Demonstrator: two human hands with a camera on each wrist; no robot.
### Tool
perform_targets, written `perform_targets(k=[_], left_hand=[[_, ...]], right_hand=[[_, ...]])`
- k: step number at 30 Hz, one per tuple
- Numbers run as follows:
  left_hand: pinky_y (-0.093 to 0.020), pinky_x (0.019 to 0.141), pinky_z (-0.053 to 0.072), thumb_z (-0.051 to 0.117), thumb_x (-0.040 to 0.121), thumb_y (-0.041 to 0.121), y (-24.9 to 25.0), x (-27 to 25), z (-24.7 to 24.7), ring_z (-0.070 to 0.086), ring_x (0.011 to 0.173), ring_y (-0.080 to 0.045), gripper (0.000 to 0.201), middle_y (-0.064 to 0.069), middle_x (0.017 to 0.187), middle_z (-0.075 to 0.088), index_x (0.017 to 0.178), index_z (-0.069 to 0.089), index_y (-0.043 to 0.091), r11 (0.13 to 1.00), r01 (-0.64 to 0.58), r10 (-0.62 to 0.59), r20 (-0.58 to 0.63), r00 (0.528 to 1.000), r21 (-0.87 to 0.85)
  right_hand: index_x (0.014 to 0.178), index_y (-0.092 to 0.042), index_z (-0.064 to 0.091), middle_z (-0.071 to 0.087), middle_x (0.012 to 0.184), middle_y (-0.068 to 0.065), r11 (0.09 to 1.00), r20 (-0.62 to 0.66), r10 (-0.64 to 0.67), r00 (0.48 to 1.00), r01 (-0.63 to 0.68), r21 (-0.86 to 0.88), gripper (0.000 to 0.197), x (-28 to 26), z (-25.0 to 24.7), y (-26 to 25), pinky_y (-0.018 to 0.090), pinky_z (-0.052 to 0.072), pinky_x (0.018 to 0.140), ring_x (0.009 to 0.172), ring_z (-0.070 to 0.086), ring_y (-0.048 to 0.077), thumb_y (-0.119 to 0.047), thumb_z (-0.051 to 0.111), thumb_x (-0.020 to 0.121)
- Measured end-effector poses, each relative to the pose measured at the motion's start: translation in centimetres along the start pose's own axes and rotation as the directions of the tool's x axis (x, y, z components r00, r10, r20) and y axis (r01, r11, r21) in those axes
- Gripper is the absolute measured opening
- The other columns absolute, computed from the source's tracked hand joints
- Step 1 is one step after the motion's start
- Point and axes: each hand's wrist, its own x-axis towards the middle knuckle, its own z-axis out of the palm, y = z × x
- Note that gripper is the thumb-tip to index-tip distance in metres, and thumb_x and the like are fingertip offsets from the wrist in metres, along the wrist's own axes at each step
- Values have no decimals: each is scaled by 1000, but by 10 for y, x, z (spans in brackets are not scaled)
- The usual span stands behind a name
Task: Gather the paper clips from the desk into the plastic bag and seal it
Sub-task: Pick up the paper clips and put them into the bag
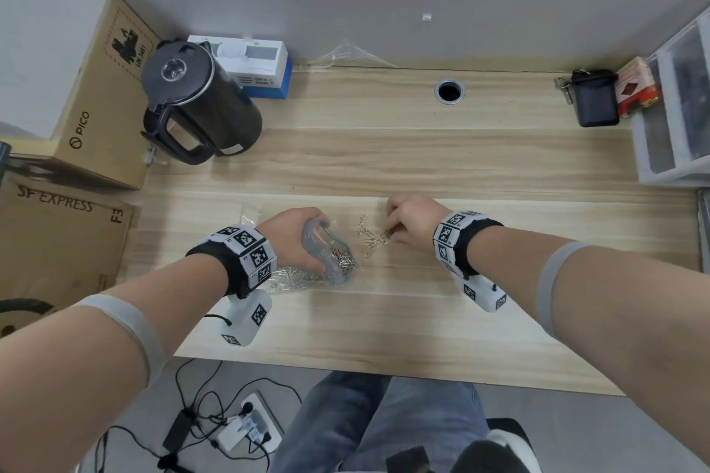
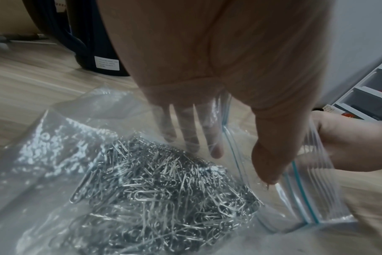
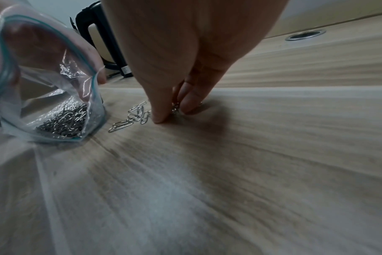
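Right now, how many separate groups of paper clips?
2: a heap inside the plastic bag the left hand holds; a loose cluster on the desk at the right hand, some possibly hidden.

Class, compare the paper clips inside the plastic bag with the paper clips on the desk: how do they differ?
The paper clips inside the plastic bag form a dense heap; the paper clips on the desk are few and scattered. The bagged ones lie behind clear film; the desk ones lie bare, beside the right hand. Both are silver wire.
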Motion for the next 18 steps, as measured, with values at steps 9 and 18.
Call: perform_targets(k=[9,18], left_hand=[[-38,85,58,92,52,35,0,0,0,67,94,-9,73,11,106,67,116,56,33,1000,9,-9,-4,1000,-16],[-35,84,58,90,50,38,2,0,0,66,92,-7,72,14,104,67,113,55,34,1000,5,-5,-7,1000,-12]], right_hand=[[95,-5,77,62,104,10,1000,2,15,1000,-15,-7,15,1,3,-3,32,45,86,99,58,27,-11,67,86],[85,-4,75,68,100,9,1000,37,28,999,-29,9,17,3,1,-12,23,39,74,94,62,25,1,59,80]])
